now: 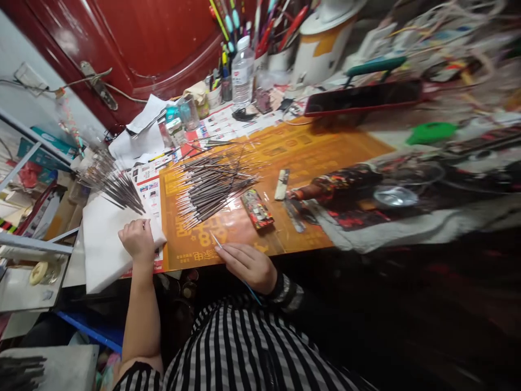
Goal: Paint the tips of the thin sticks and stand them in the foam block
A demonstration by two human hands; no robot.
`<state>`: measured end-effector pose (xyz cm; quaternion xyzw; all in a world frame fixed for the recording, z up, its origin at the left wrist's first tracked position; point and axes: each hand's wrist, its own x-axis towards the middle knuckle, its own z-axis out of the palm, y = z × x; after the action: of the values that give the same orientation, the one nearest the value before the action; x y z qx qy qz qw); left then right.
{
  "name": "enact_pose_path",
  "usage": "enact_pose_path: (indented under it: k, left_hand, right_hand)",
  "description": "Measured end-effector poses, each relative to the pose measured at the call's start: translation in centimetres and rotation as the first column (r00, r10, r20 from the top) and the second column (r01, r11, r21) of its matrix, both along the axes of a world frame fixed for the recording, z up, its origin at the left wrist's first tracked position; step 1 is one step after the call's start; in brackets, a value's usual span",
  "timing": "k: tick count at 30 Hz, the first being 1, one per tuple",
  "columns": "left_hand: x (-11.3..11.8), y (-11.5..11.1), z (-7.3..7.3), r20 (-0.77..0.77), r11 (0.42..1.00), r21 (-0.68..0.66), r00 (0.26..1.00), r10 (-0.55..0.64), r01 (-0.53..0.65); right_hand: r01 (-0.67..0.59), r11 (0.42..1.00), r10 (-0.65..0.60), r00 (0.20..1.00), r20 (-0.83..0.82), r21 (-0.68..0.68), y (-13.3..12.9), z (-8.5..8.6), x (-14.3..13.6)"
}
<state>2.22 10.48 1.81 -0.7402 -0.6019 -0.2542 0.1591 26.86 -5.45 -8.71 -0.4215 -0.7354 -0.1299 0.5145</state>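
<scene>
My left hand (pixel 138 239) rests on the right part of a white foam block (pixel 101 239), its fingers curled; whatever they hold, if anything, is too small to make out. Dark thin sticks (pixel 124 190) stand slanted in the foam just beyond it. At the front edge of the orange-covered table, my right hand (pixel 250 265) is closed on a thin blue stick (pixel 251 292) whose pale tip points away from me. A pile of dark sticks with pale tips (pixel 211 187) lies beyond my right hand. A small patterned box (pixel 258 209) lies to the right of the pile.
A water bottle (pixel 242 76) and cups of pens stand at the back. On the right are a phone (pixel 364 98), a green lid (pixel 431 132), a stained cloth (pixel 366 233) and a round shiny dish (pixel 395 196). A metal rack (pixel 36 244) stands at left.
</scene>
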Motion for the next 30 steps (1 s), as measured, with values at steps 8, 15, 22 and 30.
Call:
enact_pose_path:
  k: [8, 15, 22, 30]
  left_hand:
    - [8.2, -3.4, -3.1, -0.099, 0.85, -0.219, 0.855, -0.508, 0.48]
    - [8.0, -2.0, -4.1, -0.055, 0.848, -0.222, 0.862, -0.503, 0.481]
    - [7.4, -2.0, -3.9, 0.098, 0.822, -0.09, 0.826, -0.554, 0.562]
    - [7.1, -2.5, -3.9, 0.089, 0.715, 0.015, 0.711, -0.697, 0.699]
  right_hand:
    - [-0.047, 0.999, 0.048, 0.994, -0.094, 0.003, -0.3, 0.8, 0.5]
    - [0.095, 0.994, -0.089, 0.987, -0.13, 0.044, -1.5, 2.1, 3.6]
    - [0.241, 0.967, -0.226, 0.961, -0.162, 0.082, -1.6, 2.6, 7.0]
    - [0.343, 0.939, -0.33, 0.924, -0.195, 0.039, -0.2, 2.4, 8.5]
